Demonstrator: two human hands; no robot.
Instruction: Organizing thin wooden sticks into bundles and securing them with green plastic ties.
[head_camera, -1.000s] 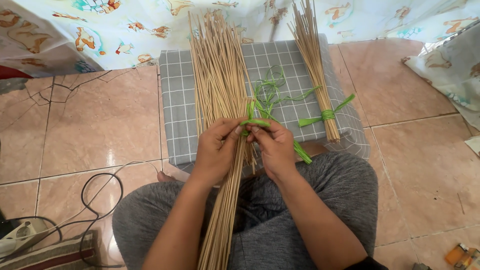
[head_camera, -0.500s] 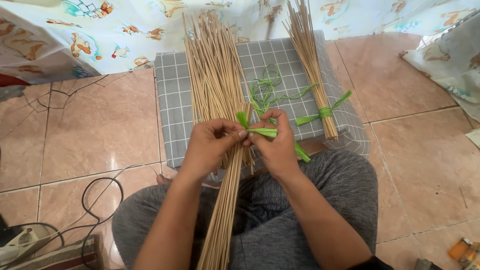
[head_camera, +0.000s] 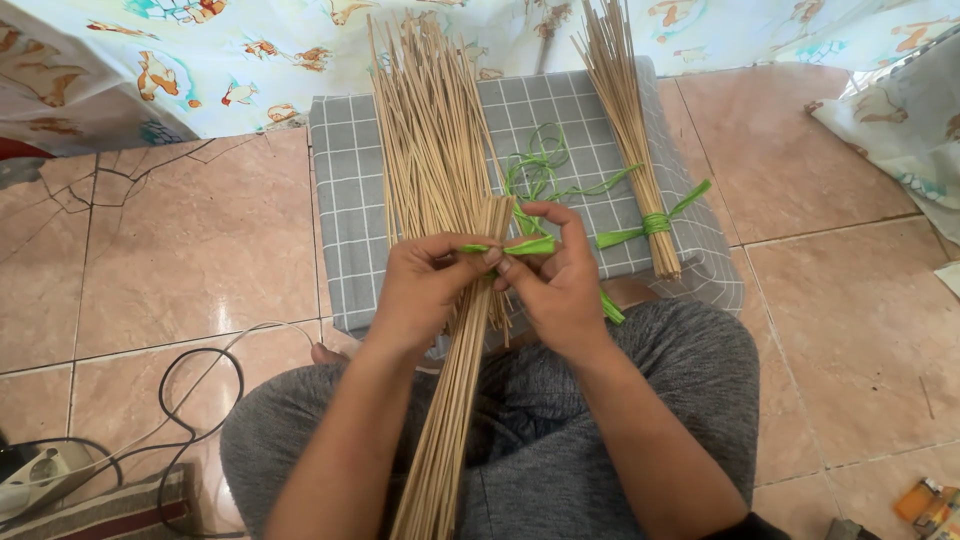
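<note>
My left hand (head_camera: 425, 285) wraps around a thin bundle of sticks (head_camera: 462, 400) that runs from my lap up toward the grey checked cushion (head_camera: 345, 210), its fingers curled and pressed tight so the sticks cannot fan apart. My right hand (head_camera: 560, 285) meets it just above, thumb and forefinger pinching a flat green strip (head_camera: 520, 246) that lies across the bundle near its upper end. To tie well, I judge the strip should stay flat and taut, each turn seated close beside the other, with my left thumb pinning the crossing while the right draws the free end snug. If the grip slackens, the sticks could slide and the band would sit loose. On the cushion, a large loose pile of sticks (head_camera: 425, 130) lies just beside my left hand, a tangle of spare green strips (head_camera: 540, 170) sits beyond my knuckles, and a bundle already tied with green (head_camera: 630, 140) rests well to the right.
</note>
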